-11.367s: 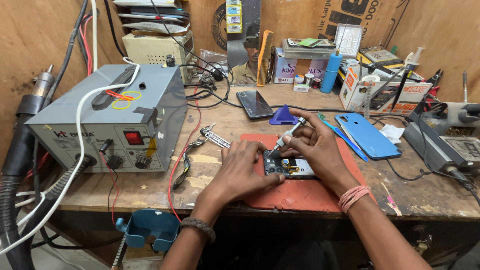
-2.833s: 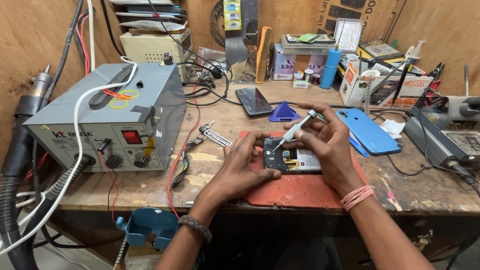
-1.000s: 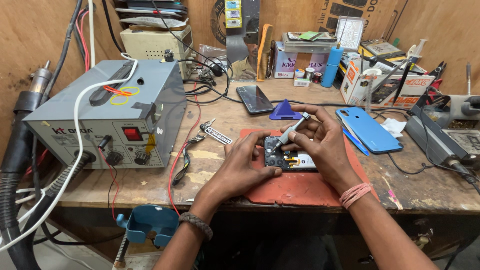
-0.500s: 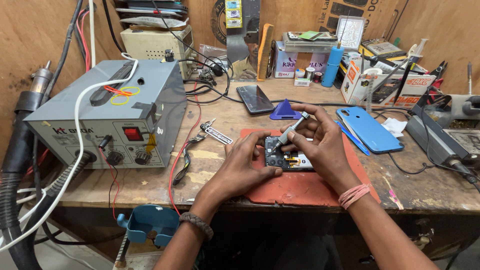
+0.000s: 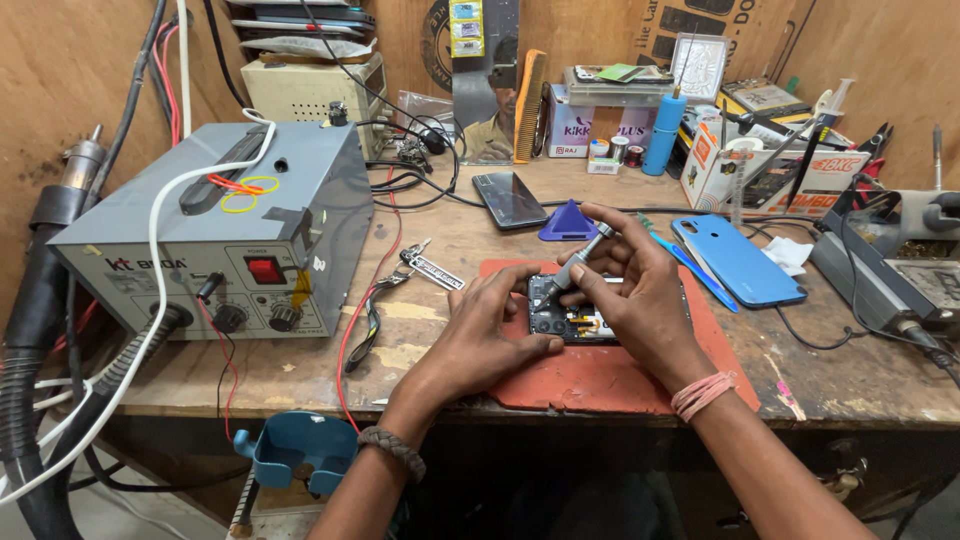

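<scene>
An open phone (image 5: 575, 318) with its back off lies on a red mat (image 5: 600, 365) on the wooden surface (image 5: 440, 350). The left hand (image 5: 490, 330) lies flat on the mat and presses the phone's left edge, fingers spread. The right hand (image 5: 635, 290) is wrapped around a thin silver screwdriver (image 5: 582, 262), with its tip down on the phone. A blue phone cover (image 5: 735, 260) lies to the right of the mat, and a grey box machine (image 5: 225, 235) sits well to its left.

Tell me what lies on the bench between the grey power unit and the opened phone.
In the head view, between the grey power unit and the opened phone lie a red wire, tweezers and a small metal strip.
</scene>
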